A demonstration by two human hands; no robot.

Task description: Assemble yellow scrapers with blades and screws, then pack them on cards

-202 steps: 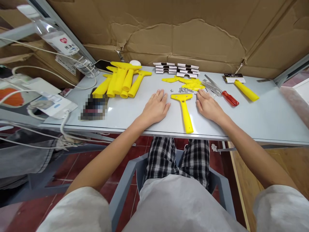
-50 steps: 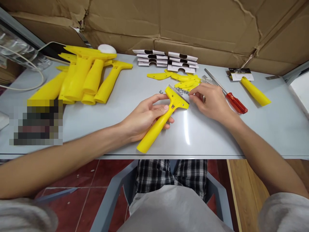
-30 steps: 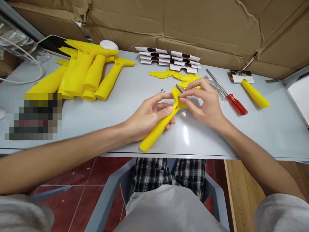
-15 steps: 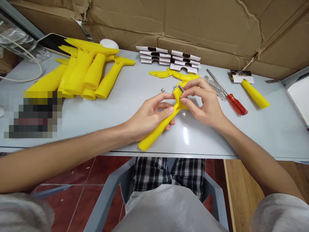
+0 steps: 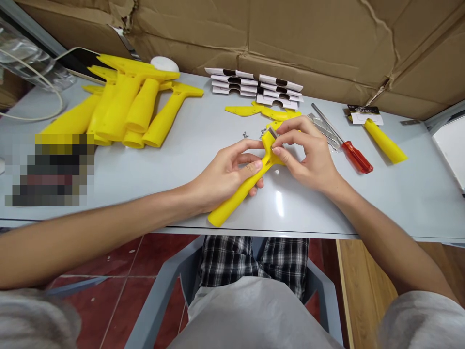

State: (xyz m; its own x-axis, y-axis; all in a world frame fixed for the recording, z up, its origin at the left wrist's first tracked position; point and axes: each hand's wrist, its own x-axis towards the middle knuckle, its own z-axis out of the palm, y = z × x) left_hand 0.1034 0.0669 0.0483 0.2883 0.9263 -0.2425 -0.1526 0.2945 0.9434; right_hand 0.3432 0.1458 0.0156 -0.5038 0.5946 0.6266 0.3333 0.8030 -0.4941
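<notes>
My left hand (image 5: 232,172) is closed around a yellow plastic scraper handle (image 5: 236,196), which slants up and to the right above the table's front edge. At the handle's wide head, my right hand (image 5: 307,152) pinches a small grey metal blade (image 5: 272,132) against the yellow plastic. The right fingers hide part of the blade and of the head. Just behind the hands lie small screws (image 5: 245,134) and flat yellow head pieces (image 5: 243,111).
More yellow handles (image 5: 123,106) are heaped at the left. White card sleeves (image 5: 234,82) stand in stacks at the back. A red-handled screwdriver (image 5: 358,157), some clear packaging with thin metal strips (image 5: 327,131) and a carded scraper (image 5: 385,140) lie to the right.
</notes>
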